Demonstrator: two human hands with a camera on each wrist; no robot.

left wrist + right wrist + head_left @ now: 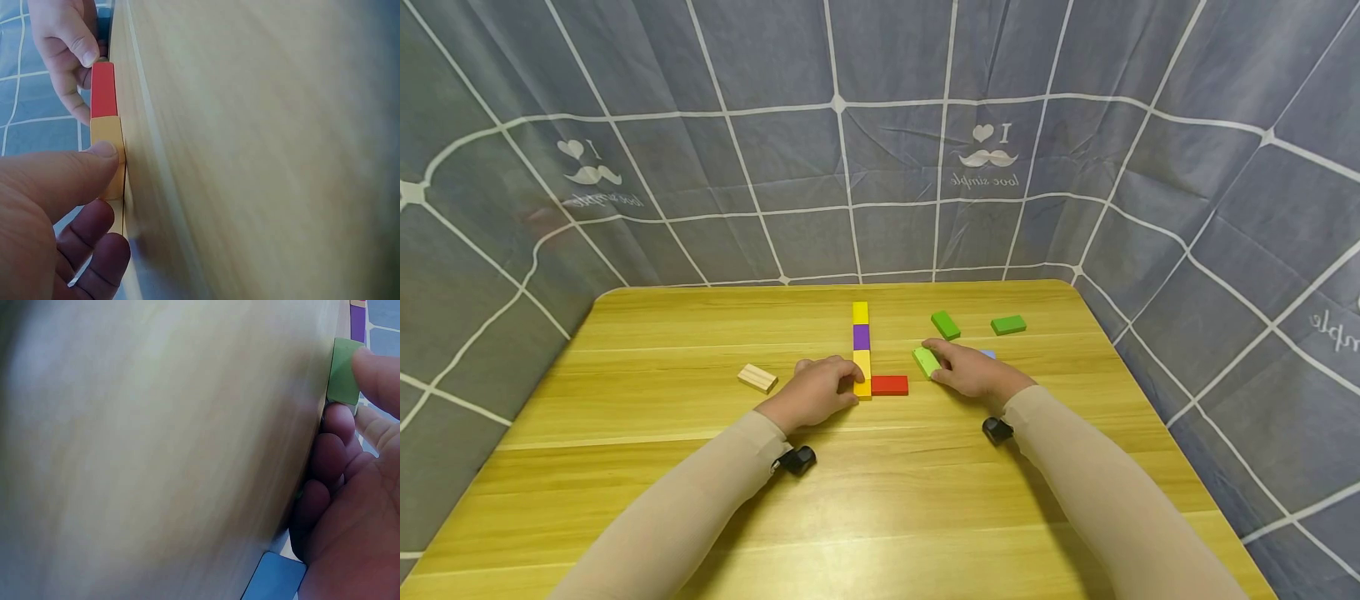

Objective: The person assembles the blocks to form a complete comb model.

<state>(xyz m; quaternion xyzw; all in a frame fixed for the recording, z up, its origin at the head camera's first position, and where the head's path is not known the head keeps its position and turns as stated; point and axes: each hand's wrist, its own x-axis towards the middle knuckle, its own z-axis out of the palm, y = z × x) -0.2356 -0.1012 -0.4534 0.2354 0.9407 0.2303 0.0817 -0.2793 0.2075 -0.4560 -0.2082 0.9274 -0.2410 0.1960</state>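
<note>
A column of blocks stands on the table: a yellow block (861, 313) at the far end, a purple block (861, 337), then two orange-yellow ones. My left hand (817, 392) pinches the nearest orange block (866, 395); its thumb lies on the block in the left wrist view. Against that block's right side lies a red block (890, 385), forming a corner. My right hand (973, 372) pinches a light green block (926, 362) between thumb and fingers, to the right of the red one. Partly behind this hand is a blue block (275, 576).
Two darker green blocks (945, 325) lie beyond my right hand. A plain wooden block (757, 378) sits left of my left hand. A grey checked curtain (895, 167) surrounds the wooden table (880, 500) at the back and sides.
</note>
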